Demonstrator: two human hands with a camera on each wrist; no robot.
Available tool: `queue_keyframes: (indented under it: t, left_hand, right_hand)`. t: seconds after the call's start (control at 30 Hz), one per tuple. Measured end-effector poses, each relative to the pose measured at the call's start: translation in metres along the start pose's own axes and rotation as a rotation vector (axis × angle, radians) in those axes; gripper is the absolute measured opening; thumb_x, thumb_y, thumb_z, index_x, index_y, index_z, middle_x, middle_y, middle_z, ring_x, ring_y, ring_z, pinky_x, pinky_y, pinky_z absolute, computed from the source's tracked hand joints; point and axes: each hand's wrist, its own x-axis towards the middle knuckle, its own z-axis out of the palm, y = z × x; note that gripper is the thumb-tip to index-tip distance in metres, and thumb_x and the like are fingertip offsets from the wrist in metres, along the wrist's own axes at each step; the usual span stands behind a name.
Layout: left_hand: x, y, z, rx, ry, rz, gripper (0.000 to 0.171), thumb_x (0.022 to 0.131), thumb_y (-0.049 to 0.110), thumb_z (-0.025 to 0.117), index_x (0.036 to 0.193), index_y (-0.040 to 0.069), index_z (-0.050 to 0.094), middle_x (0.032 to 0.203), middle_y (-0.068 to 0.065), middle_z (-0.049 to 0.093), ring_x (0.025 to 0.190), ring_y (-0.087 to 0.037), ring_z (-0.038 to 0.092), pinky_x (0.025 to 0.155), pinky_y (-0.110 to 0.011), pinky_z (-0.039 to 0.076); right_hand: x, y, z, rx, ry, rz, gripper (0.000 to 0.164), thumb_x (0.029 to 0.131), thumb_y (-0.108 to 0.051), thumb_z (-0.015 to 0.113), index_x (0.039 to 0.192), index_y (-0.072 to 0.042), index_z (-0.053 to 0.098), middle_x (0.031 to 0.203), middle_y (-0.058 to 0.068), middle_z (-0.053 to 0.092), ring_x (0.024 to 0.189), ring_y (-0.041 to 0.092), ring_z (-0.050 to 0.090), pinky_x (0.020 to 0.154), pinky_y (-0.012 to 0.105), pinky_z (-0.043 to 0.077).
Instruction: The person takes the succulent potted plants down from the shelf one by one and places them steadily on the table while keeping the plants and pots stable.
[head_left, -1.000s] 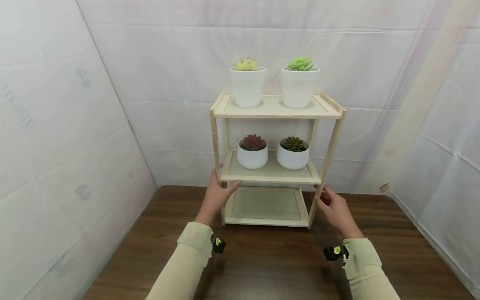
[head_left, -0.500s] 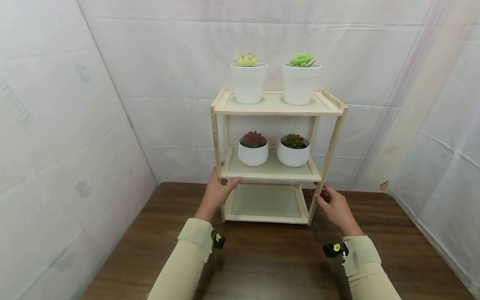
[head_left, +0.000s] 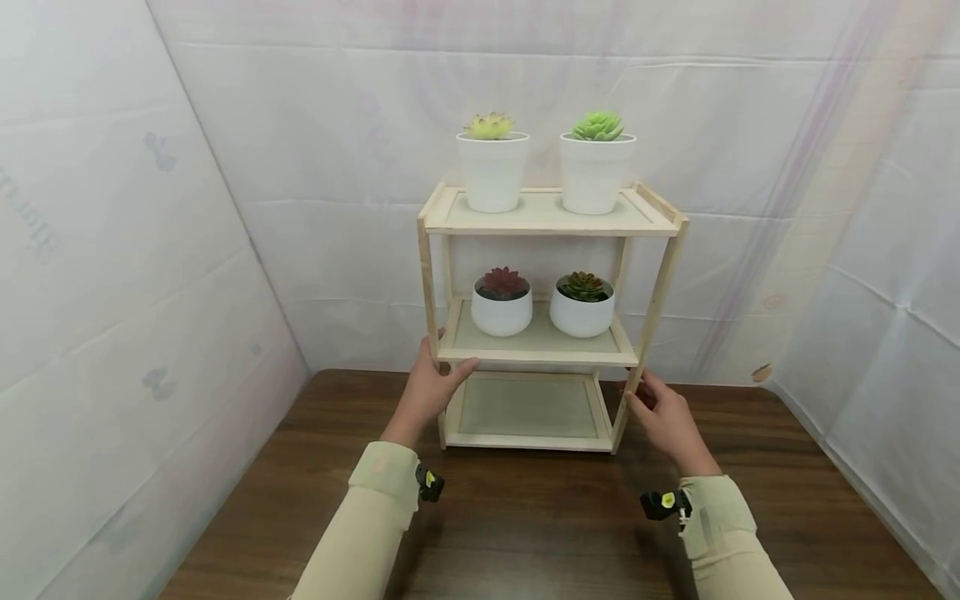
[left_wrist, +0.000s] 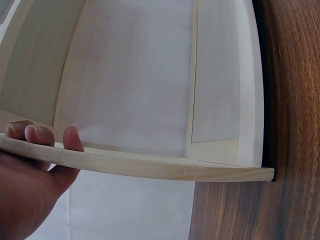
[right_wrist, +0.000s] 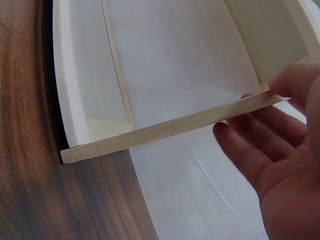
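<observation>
Sleeves, pale green (head_left: 363, 525), two; each ended at a black wrist camera (head_left: 431, 483).

Table, dark wood-grained (head_left: 540, 517): spread beneath the forearms.

Left hand (head_left: 427, 387): wrapped round the left front upright, thumb against the front edge of the middle shelf (head_left: 536, 357).

Right hand (head_left: 671, 421): pinched the right front upright, just below that shelf. One grip per side looked chosen to keep the load level.

Stand (head_left: 551, 232), pale wood, three-tiered: upright between the hands, towards the table's back edge. Whether its feet bore on the wood, I could not tell.

Lowest shelf (head_left: 528, 407): grey-green panel.

Middle shelf contents: red succulent pot (head_left: 501, 318), left; dark green succulent pot (head_left: 582, 318), right. Their squat form presumably suited the limited headroom.

Top shelf contents: yellow succulent pot (head_left: 492, 179), left; bright green succulent pot (head_left: 597, 179), right. Both taller, apart, seemingly spaced for balance.

Sheeting, white, creased (head_left: 337, 125): hung behind.
</observation>
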Motion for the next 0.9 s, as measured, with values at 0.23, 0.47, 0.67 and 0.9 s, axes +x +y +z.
queue_keyframes:
  t: [0.23,0.47,0.67,0.9]
  left_hand:
    - [0.001,-0.002,0.002,0.007,-0.003,0.015,0.107,0.077,0.065,0.069,0.154,0.014,0.015,0.154,-0.013,0.031,0.142,-0.028,0.035,0.114,-0.046,0.035]
    - [0.002,-0.003,0.002,0.03,0.002,0.01,0.107,0.077,0.065,0.068,0.154,0.014,0.015,0.154,-0.012,0.033,0.141,-0.03,0.037,0.111,-0.049,0.038]
    - [0.003,-0.005,0.002,0.05,0.003,0.028,0.105,0.078,0.066,0.066,0.154,0.015,0.016,0.153,-0.013,0.034,0.14,-0.03,0.038,0.11,-0.05,0.039]
    - [0.004,-0.007,0.001,0.05,0.015,0.048,0.105,0.078,0.067,0.066,0.154,0.014,0.015,0.153,-0.012,0.035,0.139,-0.028,0.039,0.11,-0.047,0.04]
  right_hand:
    - [-0.004,-0.004,-0.002,-0.043,0.015,0.059,0.051,0.099,-0.021,0.055,0.145,-0.003,0.041,0.125,0.027,0.061,0.112,0.041,0.062,0.088,0.051,0.055]
    - [-0.007,-0.009,-0.005,-0.047,-0.002,0.061,0.057,0.099,-0.025,0.056,0.147,-0.002,0.038,0.13,0.029,0.057,0.114,0.042,0.06,0.088,0.052,0.055]
    - [-0.013,-0.008,-0.009,-0.056,0.032,0.08,0.06,0.099,-0.03,0.056,0.149,-0.005,0.035,0.13,0.026,0.059,0.113,0.04,0.062,0.087,0.052,0.055]
    - [-0.019,-0.012,-0.013,-0.026,0.103,0.057,0.058,0.097,-0.028,0.06,0.148,-0.009,0.039,0.127,0.02,0.063,0.108,0.037,0.065,0.082,0.048,0.057]
